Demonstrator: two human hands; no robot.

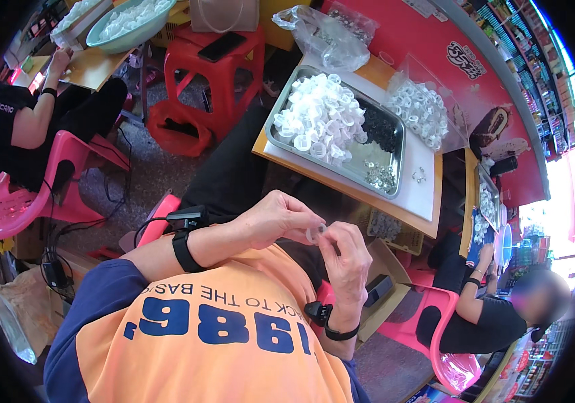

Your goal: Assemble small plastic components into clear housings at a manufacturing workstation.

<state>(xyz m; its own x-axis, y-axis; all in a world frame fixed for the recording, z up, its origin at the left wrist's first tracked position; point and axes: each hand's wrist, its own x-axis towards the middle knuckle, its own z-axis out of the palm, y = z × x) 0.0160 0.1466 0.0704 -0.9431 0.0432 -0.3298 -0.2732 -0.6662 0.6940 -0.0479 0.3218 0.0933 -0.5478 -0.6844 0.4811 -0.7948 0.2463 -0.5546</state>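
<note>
My left hand point(275, 218) and my right hand point(344, 260) meet in front of my chest, fingertips close together. Between them is a small translucent white plastic piece point(313, 234), ring-like in shape. My left fingers pinch it, while my right thumb and forefinger close at its other side; whether they grip a second tiny part is hidden. Beyond my hands, a metal tray point(283, 91) bears a heap of similar white plastic pieces point(321, 114). Small black parts point(383, 129) and tiny silvery parts point(381, 176) lie in the same tray.
The tray stands on a white board point(424, 195) over a wooden table. Beside it are a clear box of white pieces point(422, 111) and a plastic bag point(327, 37). Red stools point(213, 74) stand far left. People sit on pink chairs at left point(28, 195) and right point(428, 316).
</note>
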